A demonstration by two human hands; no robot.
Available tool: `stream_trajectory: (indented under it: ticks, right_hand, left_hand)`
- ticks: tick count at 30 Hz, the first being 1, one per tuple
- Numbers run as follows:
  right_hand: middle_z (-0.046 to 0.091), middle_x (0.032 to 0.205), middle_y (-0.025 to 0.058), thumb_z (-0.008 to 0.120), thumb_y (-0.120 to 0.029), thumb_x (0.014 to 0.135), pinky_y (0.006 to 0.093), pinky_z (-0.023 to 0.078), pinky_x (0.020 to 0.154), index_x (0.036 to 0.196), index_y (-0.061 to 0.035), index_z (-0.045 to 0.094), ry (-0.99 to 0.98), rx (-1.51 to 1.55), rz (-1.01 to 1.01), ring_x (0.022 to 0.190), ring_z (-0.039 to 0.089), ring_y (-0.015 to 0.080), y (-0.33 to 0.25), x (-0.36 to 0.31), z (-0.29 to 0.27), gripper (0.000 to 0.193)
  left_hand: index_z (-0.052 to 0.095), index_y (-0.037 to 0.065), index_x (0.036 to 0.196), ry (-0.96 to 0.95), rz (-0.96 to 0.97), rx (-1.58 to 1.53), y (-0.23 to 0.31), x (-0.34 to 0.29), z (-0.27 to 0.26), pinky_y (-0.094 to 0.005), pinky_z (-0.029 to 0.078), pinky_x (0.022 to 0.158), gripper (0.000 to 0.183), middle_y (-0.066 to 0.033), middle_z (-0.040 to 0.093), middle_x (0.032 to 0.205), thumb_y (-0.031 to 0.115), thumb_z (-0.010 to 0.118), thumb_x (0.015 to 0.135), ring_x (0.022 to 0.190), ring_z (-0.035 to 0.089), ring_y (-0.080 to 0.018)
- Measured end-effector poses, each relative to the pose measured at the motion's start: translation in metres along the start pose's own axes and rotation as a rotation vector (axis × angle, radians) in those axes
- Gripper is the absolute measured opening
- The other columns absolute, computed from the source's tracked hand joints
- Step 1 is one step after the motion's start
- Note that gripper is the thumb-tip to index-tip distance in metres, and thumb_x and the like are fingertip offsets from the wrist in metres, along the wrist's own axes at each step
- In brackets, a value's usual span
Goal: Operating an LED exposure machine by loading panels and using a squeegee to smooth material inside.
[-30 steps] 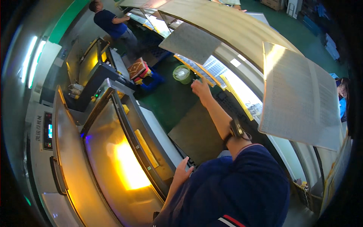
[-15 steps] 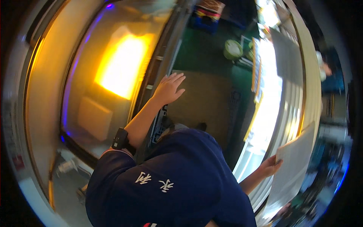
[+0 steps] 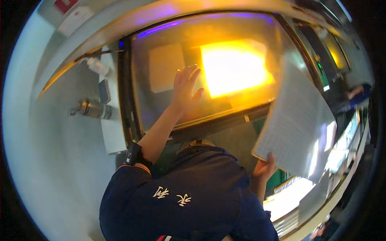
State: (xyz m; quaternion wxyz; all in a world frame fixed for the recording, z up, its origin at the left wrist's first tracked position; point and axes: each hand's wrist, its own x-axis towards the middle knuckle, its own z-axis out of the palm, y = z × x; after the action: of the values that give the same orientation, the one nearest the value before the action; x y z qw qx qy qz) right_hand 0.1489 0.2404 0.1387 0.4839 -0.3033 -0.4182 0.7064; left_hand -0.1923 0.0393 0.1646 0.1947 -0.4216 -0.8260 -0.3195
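My left hand (image 3: 186,89) is raised over a dark-framed, yellow-lit table (image 3: 193,108), its fingers stretched out and holding nothing. Whether it touches the surface I cannot tell. Just right of it glows a bright yellow-white rectangle (image 3: 235,69), and behind it lies a pale, dull rectangular sheet (image 3: 164,66). At the right, my right hand (image 3: 265,168) grips the near corner of a large thin grey sheet (image 3: 295,120) with faint fine marks. The sheet stands tilted, its upper end reaching over the table's right side.
Left of the table, a white ledge (image 3: 110,134) carries a dark phone-like slab (image 3: 104,91). A white bottle (image 3: 97,66) and a dark bottle-like container (image 3: 92,109) are near it. A brightly lit bench (image 3: 290,197) lies at the lower right. A blurred person (image 3: 358,95) appears far right.
My view has swung left, so the lit table now lies ahead. My left hand has gone from beside the frame to over the table. The grey sheet came along in my right hand.
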Motion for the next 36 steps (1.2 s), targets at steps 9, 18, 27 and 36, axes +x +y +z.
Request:
stream_trajectory:
  ticks: [9, 18, 27, 36]
  right_hand:
    - [0.056, 0.12, 0.0142, 0.058, -0.015, 0.088, 0.0422, 0.046, 0.093, 0.132, 0.0057, 0.046, -0.37, -0.204, 0.647, 0.107, 0.057, 0.0275, 0.165, 0.133, 0.101, 0.05]
    - [0.038, 0.147, 0.0238, 0.069, -0.036, 0.088, 0.0465, 0.028, 0.115, 0.146, 0.0019, 0.031, -0.613, -1.222, -0.799, 0.138, 0.034, 0.0359, 0.086, 0.22, 0.162, 0.079]
    - [0.059, 0.126, 0.0162, 0.073, -0.034, 0.084, 0.0371, 0.047, 0.095, 0.127, -0.0081, 0.058, -0.63, -1.7, -1.853, 0.121, 0.055, 0.0273, -0.225, 0.331, 0.294, 0.052]
    - [0.059, 0.073, 0.0099, 0.073, -0.013, 0.062, 0.0389, 0.044, 0.072, 0.085, -0.0092, 0.066, -0.632, -1.058, -1.462, 0.074, 0.056, 0.0331, -0.113, 0.208, 0.179, 0.024]
  left_hand:
    - [0.04, 0.012, 0.144, -0.045, -0.199, 0.26, -0.067, -0.046, 0.0, -0.0657, 0.012, 0.112, 0.067, -0.0159, 0.028, 0.153, 0.047, 0.057, 0.088, 0.141, 0.022, -0.0427]
    - [0.03, 0.029, 0.151, -0.494, -0.568, 0.384, -0.064, -0.085, 0.089, -0.0832, 0.005, 0.098, 0.075, -0.0102, 0.013, 0.161, 0.066, 0.047, 0.088, 0.142, 0.009, -0.0531]
    - [0.029, 0.031, 0.151, -0.442, -0.599, 0.525, -0.067, -0.078, 0.116, -0.0831, 0.011, 0.097, 0.074, -0.0105, 0.014, 0.161, 0.068, 0.044, 0.089, 0.141, 0.012, -0.0533]
    - [0.05, 0.011, 0.136, -0.811, -0.626, 0.156, 0.009, -0.064, 0.098, -0.0664, 0.034, 0.101, 0.063, -0.018, 0.052, 0.139, 0.049, 0.058, 0.088, 0.122, 0.053, -0.0399]
